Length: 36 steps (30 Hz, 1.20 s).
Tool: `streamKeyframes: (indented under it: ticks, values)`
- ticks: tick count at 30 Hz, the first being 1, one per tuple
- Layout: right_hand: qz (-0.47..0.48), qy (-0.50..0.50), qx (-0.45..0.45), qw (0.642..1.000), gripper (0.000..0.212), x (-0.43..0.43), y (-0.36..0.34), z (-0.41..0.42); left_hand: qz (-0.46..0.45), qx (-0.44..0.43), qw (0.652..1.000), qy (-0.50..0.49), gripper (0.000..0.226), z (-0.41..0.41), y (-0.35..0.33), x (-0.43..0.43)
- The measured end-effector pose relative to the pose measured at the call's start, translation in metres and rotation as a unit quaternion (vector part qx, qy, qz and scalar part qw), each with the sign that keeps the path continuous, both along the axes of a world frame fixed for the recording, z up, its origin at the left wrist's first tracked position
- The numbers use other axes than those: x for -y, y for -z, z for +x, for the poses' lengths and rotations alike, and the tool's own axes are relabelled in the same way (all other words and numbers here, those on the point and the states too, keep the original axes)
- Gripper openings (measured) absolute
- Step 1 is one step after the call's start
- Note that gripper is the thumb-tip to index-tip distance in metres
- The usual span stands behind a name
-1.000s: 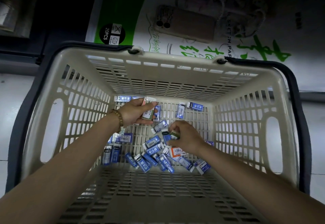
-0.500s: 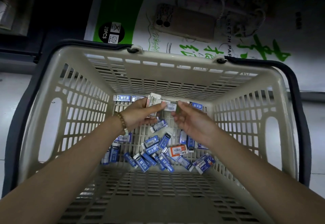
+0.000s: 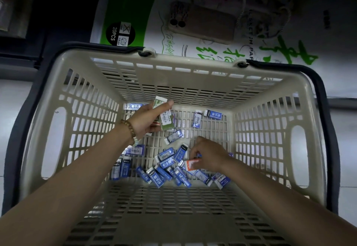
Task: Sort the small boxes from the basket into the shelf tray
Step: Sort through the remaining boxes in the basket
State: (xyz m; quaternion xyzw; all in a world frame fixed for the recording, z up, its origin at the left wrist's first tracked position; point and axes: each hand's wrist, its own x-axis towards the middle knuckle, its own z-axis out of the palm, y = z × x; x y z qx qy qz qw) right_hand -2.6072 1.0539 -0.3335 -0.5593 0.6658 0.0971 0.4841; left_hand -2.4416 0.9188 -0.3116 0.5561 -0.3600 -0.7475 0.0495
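Pale floor point(image 3: 13, 114) — dim light

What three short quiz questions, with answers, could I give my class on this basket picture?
1. True or false: the left hand grips a stack of small boxes inside the basket.
2. Where is the right hand? A: down among the loose boxes; B: on the basket's rim; C: outside the basket.
3. Fill in: most loose boxes on the basket floor are ___ in colour.
Key: 1 true; 2 A; 3 blue.
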Motion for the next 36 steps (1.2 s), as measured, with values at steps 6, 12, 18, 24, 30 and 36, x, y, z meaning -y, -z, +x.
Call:
streamKeyframes:
  ticks: [6, 12, 18, 24, 30, 36]
  values:
    - [-0.010, 0.131, 0.113, 0.985, 0.014, 0.006, -0.007, -0.003, 0.047, -0.041, 0.998, -0.027, 0.074, -0.004, -0.009, -0.002]
    - [-0.027, 0.433, 0.319, 0.842, 0.017, 0.032, -0.084, -0.036, 0.073, -0.135, 0.987, -0.050, 0.038, 0.002, -0.045, 0.005]
    - [-0.072, 0.478, 0.402, 0.777, 0.026, 0.012, -0.179, -0.047, -0.025, -0.086, 0.994, 0.058, 0.083, -0.003, -0.123, -0.003]
    - [-0.181, 0.375, 0.294, 0.860, 0.025, -0.017, -0.266, -0.044, -0.052, -0.135, 0.987, 0.068, 0.051, -0.021, -0.216, -0.027]
    - [-0.248, 0.277, 0.272, 0.887, 0.027, -0.023, -0.352, -0.054, -0.100, -0.148, 0.984, 0.026, 0.029, -0.033, -0.280, -0.032]
    - [-0.283, 0.287, 0.280, 0.871, 0.010, -0.002, -0.376, -0.049, -0.142, -0.204, 0.966, 0.066, 0.042, -0.051, -0.314, -0.034]
